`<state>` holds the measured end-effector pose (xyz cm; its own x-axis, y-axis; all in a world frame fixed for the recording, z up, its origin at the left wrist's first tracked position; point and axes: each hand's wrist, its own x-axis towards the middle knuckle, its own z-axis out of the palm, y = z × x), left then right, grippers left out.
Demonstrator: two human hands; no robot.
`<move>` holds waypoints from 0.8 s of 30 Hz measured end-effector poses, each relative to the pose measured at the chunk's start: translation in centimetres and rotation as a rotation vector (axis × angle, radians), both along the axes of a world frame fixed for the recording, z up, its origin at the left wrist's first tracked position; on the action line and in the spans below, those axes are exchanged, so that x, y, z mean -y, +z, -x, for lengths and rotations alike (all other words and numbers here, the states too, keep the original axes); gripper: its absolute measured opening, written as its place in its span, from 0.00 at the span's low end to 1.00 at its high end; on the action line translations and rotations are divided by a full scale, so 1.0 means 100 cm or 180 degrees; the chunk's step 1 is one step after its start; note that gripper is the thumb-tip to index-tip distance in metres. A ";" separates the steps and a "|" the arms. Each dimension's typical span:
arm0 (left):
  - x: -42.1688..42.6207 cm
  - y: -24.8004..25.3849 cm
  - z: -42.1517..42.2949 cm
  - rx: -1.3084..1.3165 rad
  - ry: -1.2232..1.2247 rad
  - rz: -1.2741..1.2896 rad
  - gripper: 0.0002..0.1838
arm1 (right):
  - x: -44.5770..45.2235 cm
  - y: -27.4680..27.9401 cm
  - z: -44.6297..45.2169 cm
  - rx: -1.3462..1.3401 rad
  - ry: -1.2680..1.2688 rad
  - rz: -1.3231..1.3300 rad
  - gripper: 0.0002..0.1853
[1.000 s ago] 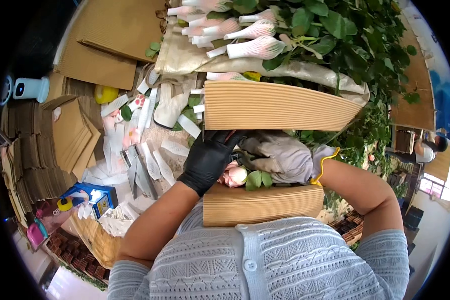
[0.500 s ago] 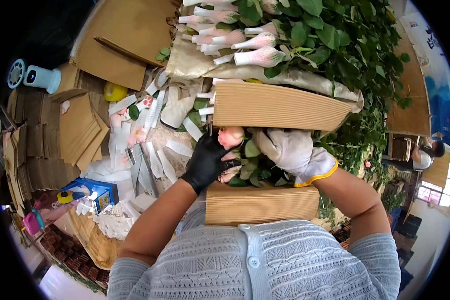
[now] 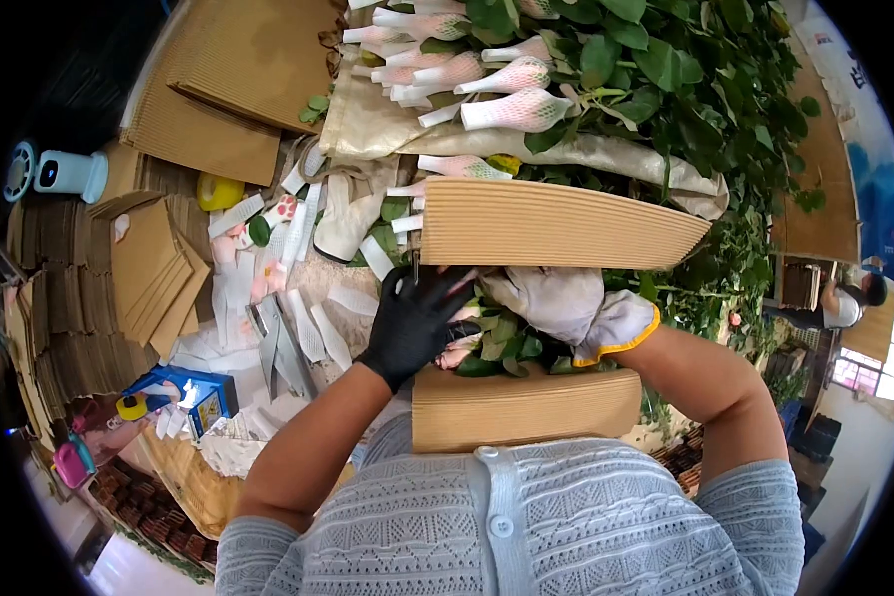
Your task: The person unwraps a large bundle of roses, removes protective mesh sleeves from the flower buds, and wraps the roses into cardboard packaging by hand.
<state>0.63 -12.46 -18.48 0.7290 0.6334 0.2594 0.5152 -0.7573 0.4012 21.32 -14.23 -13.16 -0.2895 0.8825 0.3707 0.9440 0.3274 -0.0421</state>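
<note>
My left hand (image 3: 419, 323), in a black glove, lies over pink roses (image 3: 454, 356) with its fingers apart and stretched to the right. Much of the bunch is hidden under that hand. My right hand (image 3: 551, 306), in a white glove with a yellow-edged cuff, curls down over the roses' leafy stems (image 3: 512, 343); its fingertips are out of sight. Just beyond both hands stands a corrugated cardboard sheet (image 3: 561, 226), bent over more netted roses. A second corrugated cardboard piece (image 3: 526, 409) is on the near side, against my body.
Roses in white net sleeves (image 3: 517, 109) lie at the back on a pale cloth. On the left are loose net sleeves (image 3: 318, 333), a metal stapler-like tool (image 3: 280, 348), a blue box (image 3: 204, 392) and stacked cardboard (image 3: 149, 268). A person (image 3: 844, 303) is at far right.
My left hand has moved over the pink rose head, which showed before and is now mostly covered. My right hand has shifted slightly left, further beneath the far cardboard's edge.
</note>
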 end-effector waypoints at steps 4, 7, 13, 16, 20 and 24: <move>-0.002 -0.013 -0.001 0.0876 0.0202 0.1207 0.26 | 0.008 0.031 -0.009 0.0709 0.0116 0.2002 0.20; -0.002 -0.013 -0.003 0.0972 0.0174 0.1056 0.27 | 0.013 0.098 -0.012 0.0683 0.0459 0.2201 0.25; -0.002 -0.003 0.003 0.0507 0.0029 0.1294 0.29 | 0.059 0.137 0.018 -0.0200 0.1122 0.2962 0.15; 0.001 -0.001 0.001 0.0509 0.0097 0.1283 0.29 | 0.069 0.121 0.023 -0.0090 0.0919 0.2673 0.12; 0.000 -0.015 0.002 0.0605 0.0079 0.1227 0.29 | 0.047 0.128 0.000 -0.2307 0.0943 0.3548 0.15; -0.001 -0.014 0.004 0.0653 0.0094 0.1165 0.29 | -0.004 0.089 0.007 0.0373 0.0228 0.2983 0.11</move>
<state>0.28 -12.33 -19.92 0.6659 0.7305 0.1513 0.4160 -0.5320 0.7375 20.61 -13.78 -4.23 -0.3449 0.7849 -0.5148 0.9378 0.2655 -0.2235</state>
